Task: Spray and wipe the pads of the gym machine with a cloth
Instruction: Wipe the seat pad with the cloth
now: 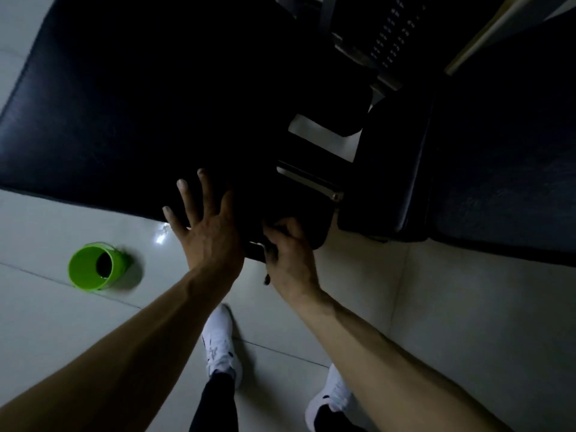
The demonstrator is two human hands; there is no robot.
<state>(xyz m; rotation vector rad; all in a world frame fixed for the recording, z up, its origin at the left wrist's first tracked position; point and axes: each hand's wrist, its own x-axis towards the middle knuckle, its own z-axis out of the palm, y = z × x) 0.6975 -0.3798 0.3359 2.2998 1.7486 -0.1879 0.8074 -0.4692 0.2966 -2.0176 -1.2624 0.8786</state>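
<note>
A large dark pad (131,98) of the gym machine fills the upper left, and a second dark pad (486,169) lies at the right. My left hand (205,226) rests flat on the near edge of the large pad with its fingers spread. Just to its right, my right hand (290,257) grips a dark cloth (308,232) against the pad's lower corner. The cloth is hard to tell from the dark pad. No spray bottle is in view.
A green bucket (96,266) stands on the pale tiled floor (452,322) at the left. Metal frame parts (311,179) and a weight stack (392,35) sit between the pads. My white shoes (221,341) are below the hands.
</note>
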